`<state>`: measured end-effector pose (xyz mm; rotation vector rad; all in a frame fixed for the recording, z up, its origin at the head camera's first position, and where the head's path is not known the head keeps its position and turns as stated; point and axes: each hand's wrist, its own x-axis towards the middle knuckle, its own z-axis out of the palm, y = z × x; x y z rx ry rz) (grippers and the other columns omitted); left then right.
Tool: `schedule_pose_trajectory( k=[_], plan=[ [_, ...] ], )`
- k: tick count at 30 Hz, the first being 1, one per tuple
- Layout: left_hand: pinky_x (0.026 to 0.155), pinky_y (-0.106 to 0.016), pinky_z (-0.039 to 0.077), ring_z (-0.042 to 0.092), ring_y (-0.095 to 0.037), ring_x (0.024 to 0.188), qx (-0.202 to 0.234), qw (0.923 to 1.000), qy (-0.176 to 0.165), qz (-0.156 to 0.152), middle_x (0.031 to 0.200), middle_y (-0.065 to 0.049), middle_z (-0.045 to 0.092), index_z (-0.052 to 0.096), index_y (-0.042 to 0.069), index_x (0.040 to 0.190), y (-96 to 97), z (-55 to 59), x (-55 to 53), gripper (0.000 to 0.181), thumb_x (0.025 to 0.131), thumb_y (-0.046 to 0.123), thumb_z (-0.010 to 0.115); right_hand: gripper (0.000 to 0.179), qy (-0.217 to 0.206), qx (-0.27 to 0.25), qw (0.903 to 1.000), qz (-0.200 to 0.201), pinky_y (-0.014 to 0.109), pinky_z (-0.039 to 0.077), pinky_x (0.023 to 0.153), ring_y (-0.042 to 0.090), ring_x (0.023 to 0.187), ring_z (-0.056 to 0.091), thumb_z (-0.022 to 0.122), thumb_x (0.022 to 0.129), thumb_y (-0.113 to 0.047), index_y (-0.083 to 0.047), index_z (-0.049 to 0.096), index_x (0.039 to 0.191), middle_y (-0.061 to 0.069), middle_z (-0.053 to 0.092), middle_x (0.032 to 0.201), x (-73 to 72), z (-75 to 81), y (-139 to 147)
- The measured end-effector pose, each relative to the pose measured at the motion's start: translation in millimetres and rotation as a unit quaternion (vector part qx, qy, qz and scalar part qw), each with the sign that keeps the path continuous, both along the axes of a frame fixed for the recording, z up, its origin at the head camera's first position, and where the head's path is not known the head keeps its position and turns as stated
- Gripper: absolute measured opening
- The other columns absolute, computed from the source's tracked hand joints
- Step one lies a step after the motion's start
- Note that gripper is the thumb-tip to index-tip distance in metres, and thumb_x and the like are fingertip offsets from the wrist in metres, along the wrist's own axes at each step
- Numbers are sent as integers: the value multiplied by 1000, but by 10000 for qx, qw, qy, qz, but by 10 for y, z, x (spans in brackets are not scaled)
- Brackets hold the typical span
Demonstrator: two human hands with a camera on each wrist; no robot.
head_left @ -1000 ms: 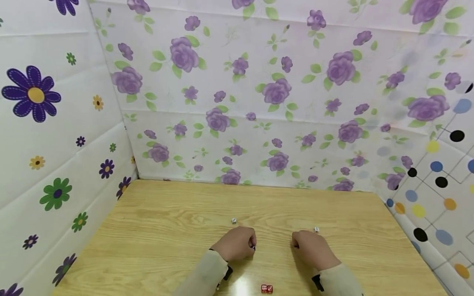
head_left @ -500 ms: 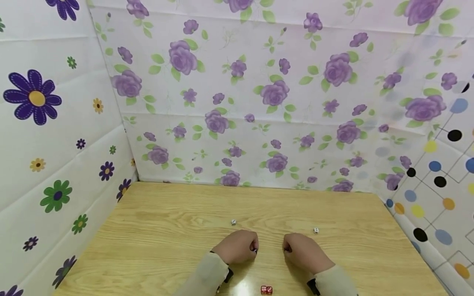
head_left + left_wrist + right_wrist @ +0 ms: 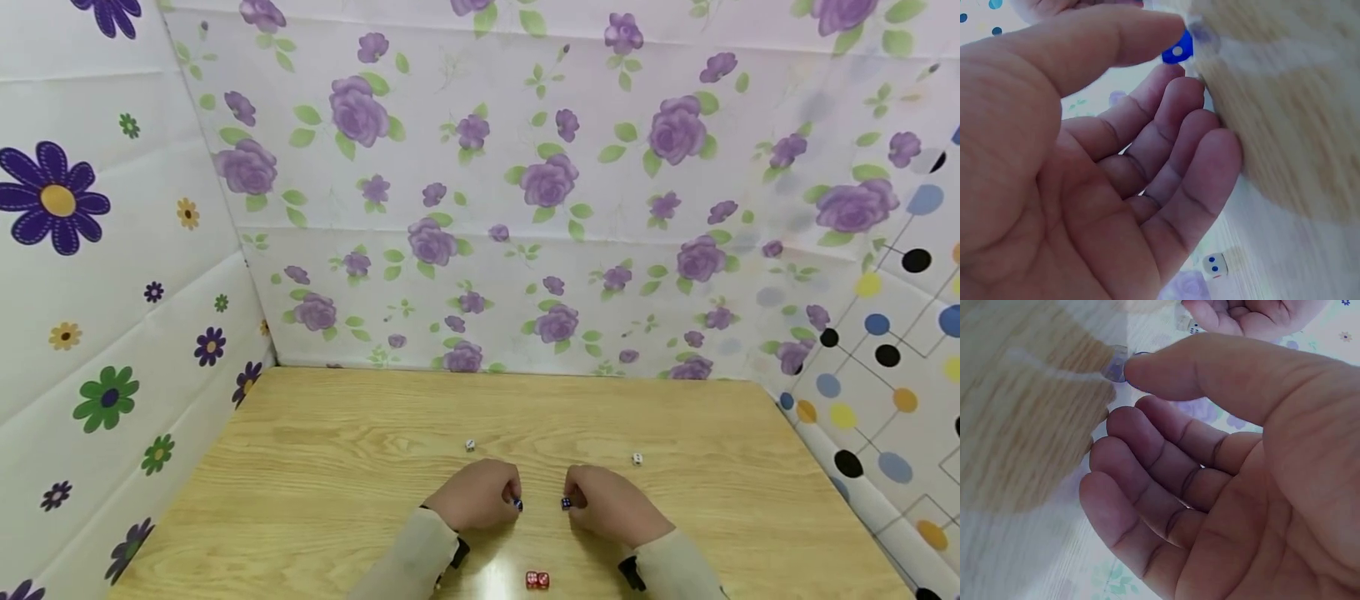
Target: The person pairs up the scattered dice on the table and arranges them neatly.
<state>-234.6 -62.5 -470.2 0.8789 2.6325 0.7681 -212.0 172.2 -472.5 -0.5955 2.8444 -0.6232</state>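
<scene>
My left hand (image 3: 477,493) is low over the middle of the table, pinching a blue die (image 3: 517,504) between thumb and index finger. In the left wrist view that blue die (image 3: 1177,51) shows a white pip by the thumb tip. Facing it across a small gap, my right hand (image 3: 613,502) pinches a second blue die (image 3: 566,503) with white pips. The right thumb covers most of this die in the right wrist view. The other fingertips of both hands are right at the tabletop.
One white die (image 3: 470,446) lies beyond the left hand, another white die (image 3: 637,459) beyond the right. Two red dice (image 3: 537,580) sit side by side near the front edge of the wooden table (image 3: 337,433). Patterned cloth walls (image 3: 480,208) enclose the back and sides.
My right hand has moved left, closer to my left hand, and the blue die at its fingertips has come into view. The left hand has hardly moved. The other dice lie unchanged.
</scene>
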Motion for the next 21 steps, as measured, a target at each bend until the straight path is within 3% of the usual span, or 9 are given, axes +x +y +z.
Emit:
schedule_pose_trajectory(
  k=[7, 21],
  plan=[
    [60, -23, 44, 51, -3, 63, -3, 9999, -152, 25, 75, 15, 55, 64, 21, 84, -30, 2, -19, 6, 83, 20, 70, 10, 186, 74, 9997, 134, 26, 38, 56, 4, 60, 46, 68, 84, -11, -19, 64, 85, -12, 53, 71, -6, -1, -4],
    [60, -22, 44, 51, -2, 63, -25, 9999, 7, -164, 74, 16, 55, 63, 23, 80, 72, -8, -8, 8, 85, 25, 70, 9, 459, 62, 9988, 134, 24, 39, 55, 2, 59, 45, 69, 81, -13, -19, 63, 82, -13, 52, 70, 43, -14, -110]
  ],
)
